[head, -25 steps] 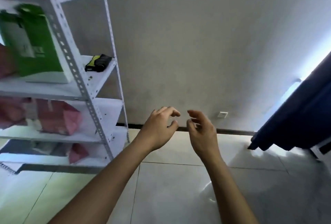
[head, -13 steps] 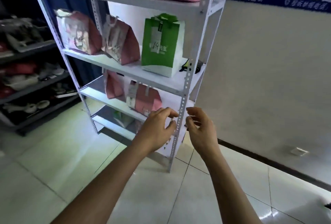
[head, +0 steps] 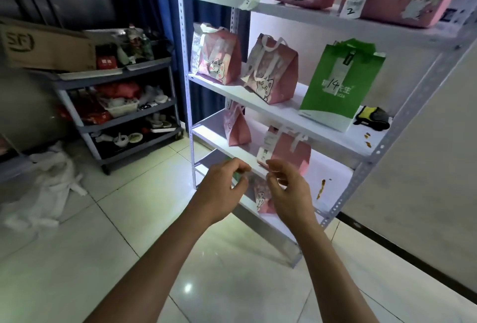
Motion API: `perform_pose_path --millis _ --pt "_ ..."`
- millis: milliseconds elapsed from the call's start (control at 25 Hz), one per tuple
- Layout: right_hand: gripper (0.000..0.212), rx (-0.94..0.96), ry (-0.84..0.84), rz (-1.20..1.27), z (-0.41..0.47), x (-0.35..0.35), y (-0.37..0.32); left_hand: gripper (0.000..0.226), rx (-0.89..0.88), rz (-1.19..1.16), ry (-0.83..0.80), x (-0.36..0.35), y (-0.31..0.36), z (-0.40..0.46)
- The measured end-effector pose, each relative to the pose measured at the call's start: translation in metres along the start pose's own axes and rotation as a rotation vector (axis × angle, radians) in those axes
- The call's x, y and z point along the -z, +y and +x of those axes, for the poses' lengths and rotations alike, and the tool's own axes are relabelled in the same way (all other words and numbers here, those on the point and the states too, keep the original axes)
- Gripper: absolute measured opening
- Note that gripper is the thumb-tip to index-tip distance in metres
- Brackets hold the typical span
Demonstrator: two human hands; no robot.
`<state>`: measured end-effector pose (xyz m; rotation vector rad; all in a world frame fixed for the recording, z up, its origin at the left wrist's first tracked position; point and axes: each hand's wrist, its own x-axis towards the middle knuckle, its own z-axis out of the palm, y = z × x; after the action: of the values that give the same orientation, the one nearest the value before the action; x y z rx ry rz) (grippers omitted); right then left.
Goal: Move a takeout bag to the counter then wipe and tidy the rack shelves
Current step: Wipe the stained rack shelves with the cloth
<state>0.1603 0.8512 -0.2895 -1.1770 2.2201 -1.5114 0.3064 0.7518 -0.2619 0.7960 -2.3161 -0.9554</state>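
- Nearest, both bare arms reach forward side by side. The left hand (head: 224, 185) and the right hand (head: 289, 185) hang in the air with fingers loosely curled, and neither holds anything. The gap between them is narrow.
- Just beyond the right hand, a small pink paper takeout bag with a white label (head: 289, 153) stands upright on the shelf directly above the knuckles. Another pink bag (head: 262, 197) stands on a lower shelf and shows between the two hands.
- Both hands are in front of the white slotted-steel rack (head: 371, 157), close to the shelf edge. I cannot tell whether they touch it.
- Right of the right hand, on that same white shelf, lie brown smears and crumbs (head: 320, 188).
- Up and to the right, well apart from the hands, the tall green paper takeout bag marked 14 (head: 338, 82) stands upright, long axis vertical. The right hand is nearer to it.
- Just right of that bag lies a black-and-yellow handheld device (head: 373, 119), with more crumbs in front of it.
- My guess is that the coming move is a lift straight up and out, since the handles are on top.
- No bench is in view.
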Motion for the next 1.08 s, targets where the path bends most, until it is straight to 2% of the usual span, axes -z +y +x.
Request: perform_pose_path --millis 240,560,800,1080 --pt "0.024 0.007 -0.038 0.001 0.051 -0.041 -0.001 0.021 0.037 -0.014 0.012 0.014 -0.042 0.041" --pt "0.027 -0.062 0.093 0.018 0.144 -0.034 0.031 0.02 -0.051 0.022 -0.132 -0.014 -0.043 0.15" --pt "0.03 -0.154 0.197 -0.102 0.166 0.015 0.067 0.021 -0.116 -0.065 -0.277 -0.076 -0.022 0.207" --pt "0.025 -0.279 0.434 -0.178 0.176 0.096 0.107 0.021 -0.309 -0.117 -0.533 -0.158 0.024 0.265"
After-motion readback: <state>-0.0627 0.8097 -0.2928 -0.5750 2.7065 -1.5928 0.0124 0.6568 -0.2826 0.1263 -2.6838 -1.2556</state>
